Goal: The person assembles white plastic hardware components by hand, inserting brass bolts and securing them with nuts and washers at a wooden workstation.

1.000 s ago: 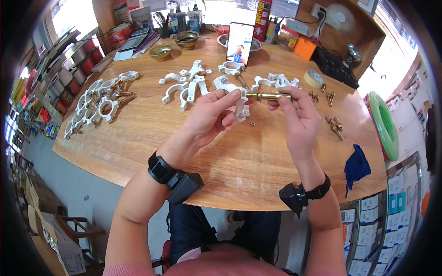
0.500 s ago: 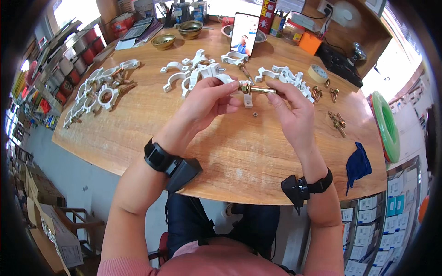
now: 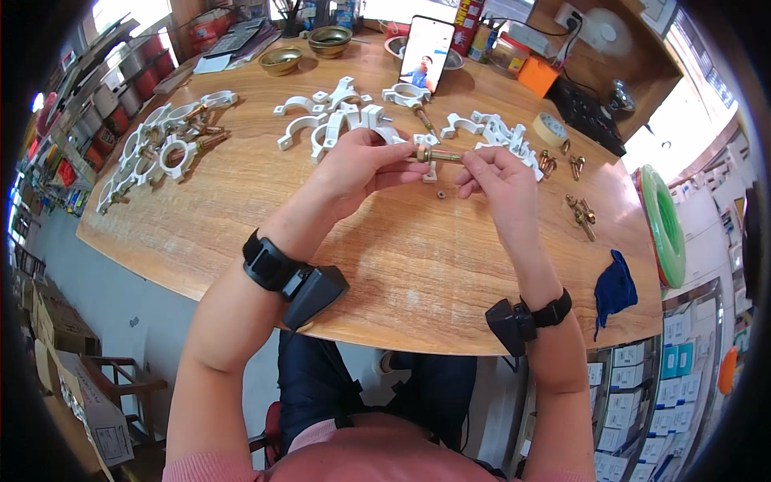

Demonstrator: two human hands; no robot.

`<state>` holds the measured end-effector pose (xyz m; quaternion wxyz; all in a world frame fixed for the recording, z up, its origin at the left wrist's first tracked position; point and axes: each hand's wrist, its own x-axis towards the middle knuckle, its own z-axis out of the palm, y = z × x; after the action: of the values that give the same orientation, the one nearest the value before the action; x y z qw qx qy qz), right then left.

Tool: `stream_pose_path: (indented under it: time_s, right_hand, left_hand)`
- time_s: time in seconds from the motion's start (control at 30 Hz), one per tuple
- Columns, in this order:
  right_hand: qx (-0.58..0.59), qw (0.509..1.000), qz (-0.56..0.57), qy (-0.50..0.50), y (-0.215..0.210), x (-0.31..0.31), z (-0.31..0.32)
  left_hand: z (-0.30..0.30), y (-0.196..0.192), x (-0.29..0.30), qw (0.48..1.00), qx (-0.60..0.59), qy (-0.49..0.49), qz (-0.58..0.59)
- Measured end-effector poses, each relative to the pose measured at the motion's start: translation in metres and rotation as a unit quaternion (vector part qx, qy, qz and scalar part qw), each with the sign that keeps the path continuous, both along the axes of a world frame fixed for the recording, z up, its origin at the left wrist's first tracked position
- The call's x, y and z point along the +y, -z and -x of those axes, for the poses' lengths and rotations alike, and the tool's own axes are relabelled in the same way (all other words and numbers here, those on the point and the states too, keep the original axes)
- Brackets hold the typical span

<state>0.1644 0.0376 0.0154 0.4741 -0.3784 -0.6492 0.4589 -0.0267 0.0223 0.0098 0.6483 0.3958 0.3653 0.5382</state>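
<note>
A brass-coloured anchor bolt (image 3: 442, 156) lies level between my hands above the table. My left hand (image 3: 363, 166) pinches its end with the nut and washer between thumb and fingers. The other end sits between the thumb and fingertips of my right hand (image 3: 499, 178). White plastic pipe clamps (image 3: 301, 127) are grouped just beyond my left hand, and part of that group is hidden by it. More white pipe clamps (image 3: 507, 132) lie behind my right hand. On the wood below the bolt rests a small nut (image 3: 441, 194).
Clamps fitted with bolts (image 3: 178, 154) are gathered at the left. Loose anchor bolts (image 3: 581, 215), a tape roll (image 3: 550, 128) and a dark blue cloth (image 3: 615, 289) lie at the right. A phone (image 3: 423, 55) stands at the back, near brass bowls (image 3: 281, 61).
My right hand has slid slightly toward the bolt's tip, with its fingers curling more. The bolt remains between both hands. The whole view has shifted a little.
</note>
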Motion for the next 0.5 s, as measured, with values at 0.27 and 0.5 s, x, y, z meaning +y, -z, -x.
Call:
stream_pose_path:
  time_s: [0.27,0.5]
  right_hand:
    - [0.041,0.999,0.007,-0.013,0.005,0.0,0.003]
    - [0.009,1.0,0.023,-0.015,0.008,0.0,-0.001]
  left_hand:
    - [0.001,0.004,0.005,1.0,-0.005,0.013,0.018]
    - [-0.001,0.003,0.003,1.0,0.021,0.004,0.019]
